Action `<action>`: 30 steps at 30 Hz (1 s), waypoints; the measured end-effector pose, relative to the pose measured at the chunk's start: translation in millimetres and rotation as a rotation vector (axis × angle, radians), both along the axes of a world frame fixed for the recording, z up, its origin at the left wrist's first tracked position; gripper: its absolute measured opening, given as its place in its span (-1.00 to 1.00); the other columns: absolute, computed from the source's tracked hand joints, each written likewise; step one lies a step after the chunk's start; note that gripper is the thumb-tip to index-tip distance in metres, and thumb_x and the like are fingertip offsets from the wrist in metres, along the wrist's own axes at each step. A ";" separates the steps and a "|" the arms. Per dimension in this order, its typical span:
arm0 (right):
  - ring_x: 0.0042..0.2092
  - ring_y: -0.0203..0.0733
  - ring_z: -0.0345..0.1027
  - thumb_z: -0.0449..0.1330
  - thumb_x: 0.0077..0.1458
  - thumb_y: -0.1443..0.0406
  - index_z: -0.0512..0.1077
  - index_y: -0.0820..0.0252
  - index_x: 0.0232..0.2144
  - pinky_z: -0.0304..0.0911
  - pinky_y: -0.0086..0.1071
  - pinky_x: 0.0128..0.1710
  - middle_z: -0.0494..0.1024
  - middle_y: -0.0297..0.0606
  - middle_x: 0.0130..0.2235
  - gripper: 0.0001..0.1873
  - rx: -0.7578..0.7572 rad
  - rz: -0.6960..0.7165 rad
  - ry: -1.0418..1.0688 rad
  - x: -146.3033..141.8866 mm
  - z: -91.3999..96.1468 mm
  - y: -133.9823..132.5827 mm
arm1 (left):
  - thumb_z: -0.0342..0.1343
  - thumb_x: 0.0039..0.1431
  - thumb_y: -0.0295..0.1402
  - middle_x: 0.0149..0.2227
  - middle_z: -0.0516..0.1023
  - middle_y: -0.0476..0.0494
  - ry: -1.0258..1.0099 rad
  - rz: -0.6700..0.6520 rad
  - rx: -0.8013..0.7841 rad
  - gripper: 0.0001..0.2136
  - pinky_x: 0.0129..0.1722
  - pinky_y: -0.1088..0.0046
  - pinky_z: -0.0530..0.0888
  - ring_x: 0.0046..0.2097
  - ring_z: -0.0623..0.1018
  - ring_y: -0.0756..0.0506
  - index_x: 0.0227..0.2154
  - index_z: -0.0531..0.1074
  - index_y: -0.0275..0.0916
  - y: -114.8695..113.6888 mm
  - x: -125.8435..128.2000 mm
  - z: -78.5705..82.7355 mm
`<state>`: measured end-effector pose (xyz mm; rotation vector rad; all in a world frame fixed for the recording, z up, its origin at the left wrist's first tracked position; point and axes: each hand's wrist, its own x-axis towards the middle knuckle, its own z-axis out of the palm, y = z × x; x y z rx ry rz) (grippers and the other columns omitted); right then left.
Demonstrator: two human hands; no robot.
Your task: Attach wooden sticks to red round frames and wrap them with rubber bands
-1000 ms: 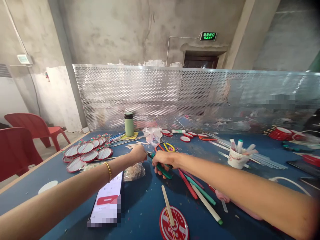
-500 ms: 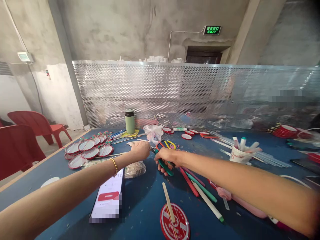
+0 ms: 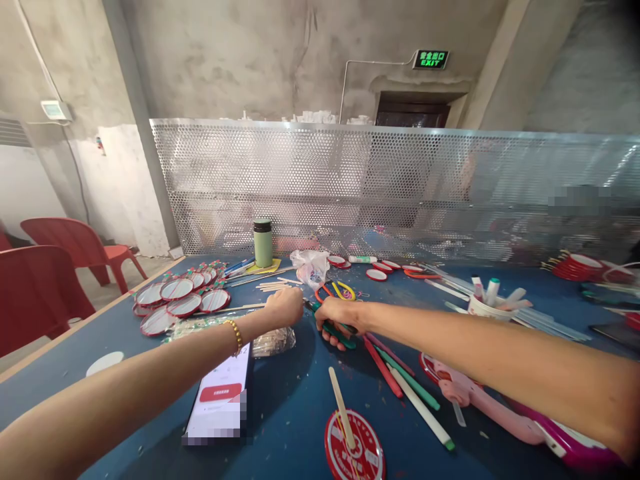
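My right hand is wrapped round a pair of green-handled pliers, whose jaws point left toward my other hand. My left hand, wearing a gold bead bracelet, is closed right at the jaws; whatever its fingers pinch is hidden. Behind that hand lie several flat wooden sticks, and a clear bag of sticks is below it. Orange and yellow looped handles rest just beyond the pliers. Nearest me is a red round disc with a wooden stick lying across it.
Red-rimmed discs are heaped at left, near a phone. A green flask and plastic bag stand behind. Markers, a pink glue gun and a cup of pens are at right. A perforated metal screen closes the back.
The view has shifted slightly, and more of the glue gun shows under my right forearm. Both hands stay together at the pliers, with the left fist a little closer to me.
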<state>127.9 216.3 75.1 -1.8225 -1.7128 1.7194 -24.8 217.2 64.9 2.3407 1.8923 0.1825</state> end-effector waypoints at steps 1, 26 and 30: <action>-0.68 -0.24 0.36 0.08 0.00 0.51 0.35 0.32 -0.57 0.41 -0.36 -0.62 0.45 -0.21 -0.65 -0.84 -0.008 0.006 0.008 0.2 -0.2 0.5 | 0.02 0.15 -0.45 -0.10 0.60 -0.47 0.002 -0.002 0.003 -0.72 -0.13 0.24 0.52 0.00 0.58 -0.32 -0.14 0.55 -0.32 1.0 -0.1 -0.4; -0.61 -0.26 0.40 0.12 -0.17 0.52 0.33 0.27 -0.52 0.26 -0.50 -0.62 0.50 -0.25 -0.61 -0.88 0.270 -0.118 0.034 17.9 27.4 -33.2 | -0.02 0.11 -0.47 -0.52 0.46 -0.07 -0.455 -0.078 0.162 -0.76 -0.44 0.50 0.23 -0.44 0.38 -0.03 -0.47 0.57 -0.27 26.7 -29.2 29.4; -0.67 -0.33 0.26 0.17 -0.21 0.54 0.31 0.23 -0.58 0.13 -0.53 -0.67 0.38 -0.38 -0.72 -0.84 0.479 -0.209 0.052 30.7 39.3 -23.9 | -0.03 0.17 -0.37 -0.61 0.37 0.00 -0.512 -0.179 0.101 -0.74 -0.47 0.53 0.22 -0.51 0.33 0.00 -0.39 0.58 -0.29 24.3 -38.0 25.2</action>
